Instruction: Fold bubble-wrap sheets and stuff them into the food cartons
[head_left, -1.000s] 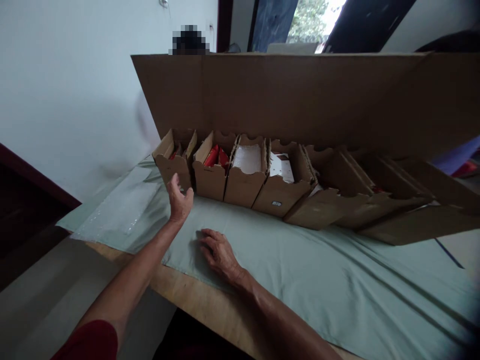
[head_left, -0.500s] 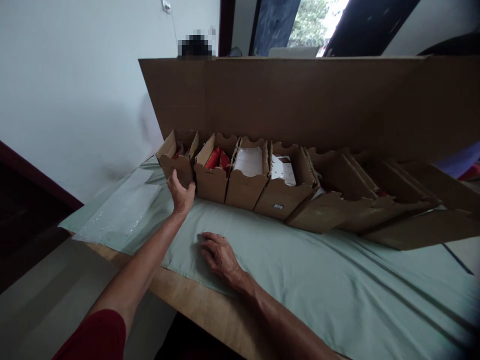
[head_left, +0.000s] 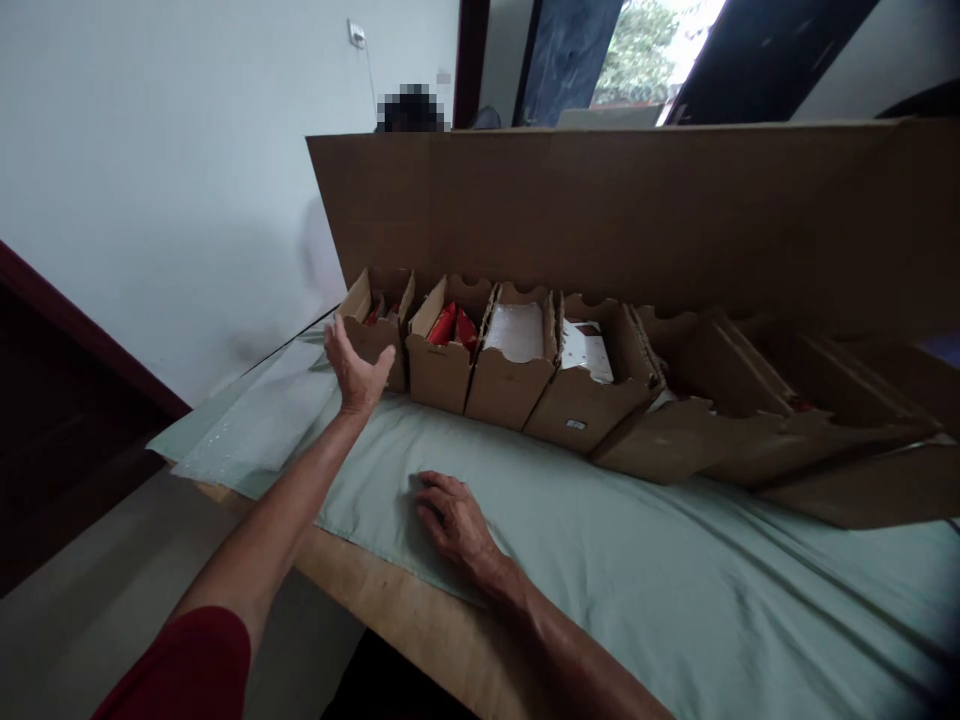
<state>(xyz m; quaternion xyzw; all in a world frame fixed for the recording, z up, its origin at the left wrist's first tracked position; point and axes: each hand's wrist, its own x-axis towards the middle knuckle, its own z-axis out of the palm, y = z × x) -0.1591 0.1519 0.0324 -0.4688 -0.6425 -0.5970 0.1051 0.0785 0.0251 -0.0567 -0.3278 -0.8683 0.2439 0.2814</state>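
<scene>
My left hand (head_left: 358,368) is raised in front of the leftmost cardboard box (head_left: 390,350), fingers spread and thumb apart, holding nothing. Whether it touches the box I cannot tell. Inside that box lie red packets (head_left: 382,308). My right hand (head_left: 456,525) rests flat, palm down, on the pale green cloth (head_left: 600,560) near the table's front edge, with nothing visible under it. Beside the leftmost box stands a second box (head_left: 437,375) with shiny red packets (head_left: 454,326). The third box (head_left: 501,390) contains a clear plastic-wrapped stack (head_left: 516,332).
A fourth box (head_left: 592,410) holds a white piece with dots (head_left: 586,347). Several more boxes (head_left: 690,435) lean at the right. Behind the row rises a tall cardboard panel (head_left: 600,210), with a person's head (head_left: 411,110) above it. Clear plastic sheets (head_left: 259,425) lie at the left.
My left hand has lifted slightly beside the leftmost box and its fingers have spread wider. My right hand stays on the cloth. The whole view has shifted a little.
</scene>
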